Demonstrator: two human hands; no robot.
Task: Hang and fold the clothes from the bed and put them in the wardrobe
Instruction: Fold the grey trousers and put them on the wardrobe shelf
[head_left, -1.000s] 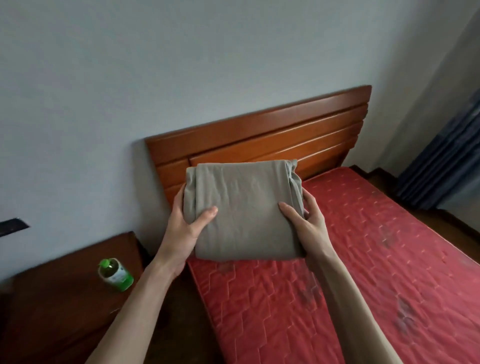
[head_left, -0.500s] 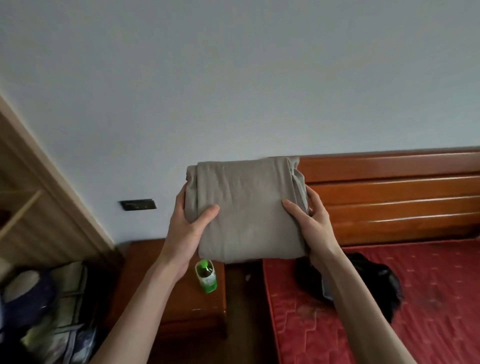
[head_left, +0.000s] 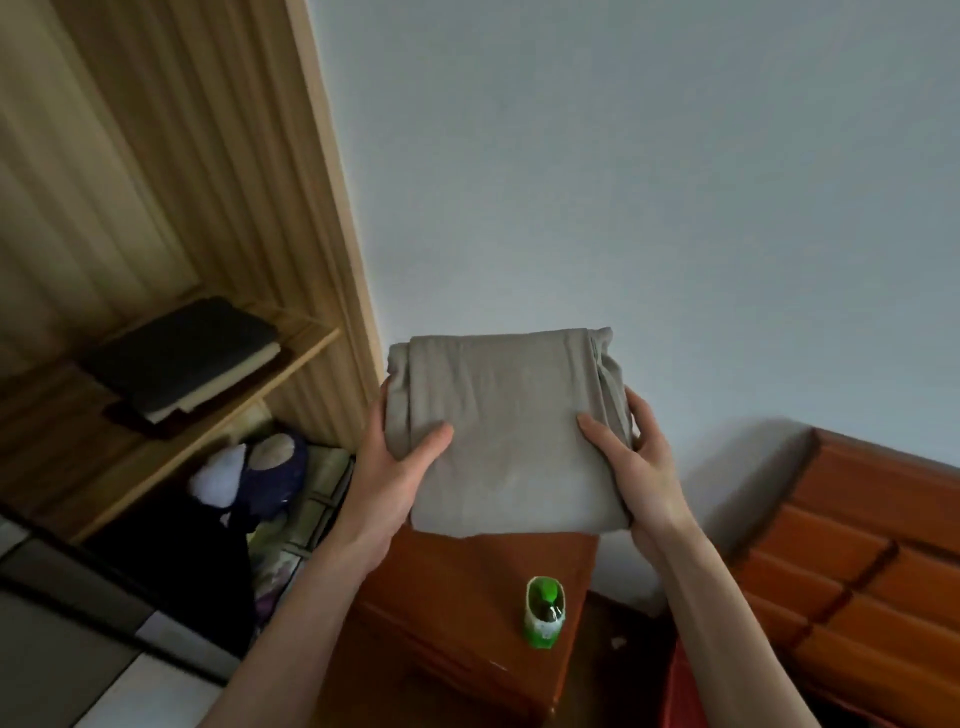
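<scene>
Fingers curled round folded grey garment (head_left: 506, 436), thumbs on top, both sides.
L hand (head_left: 392, 475) & R hand (head_left: 636, 467) held it mid-air above nightstand (head_left: 457, 597); wardrobe (head_left: 171, 218) shelf held dark folded clothes (head_left: 182, 358).

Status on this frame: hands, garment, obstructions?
Both hands, left and right, grip folded grey garment, held up. Wardrobe shelf left, holds dark stack. Path open.

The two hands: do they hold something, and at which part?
Both hold one folded grey garment: left hand grips its left edge, right hand its right edge, thumbs on top.
</scene>
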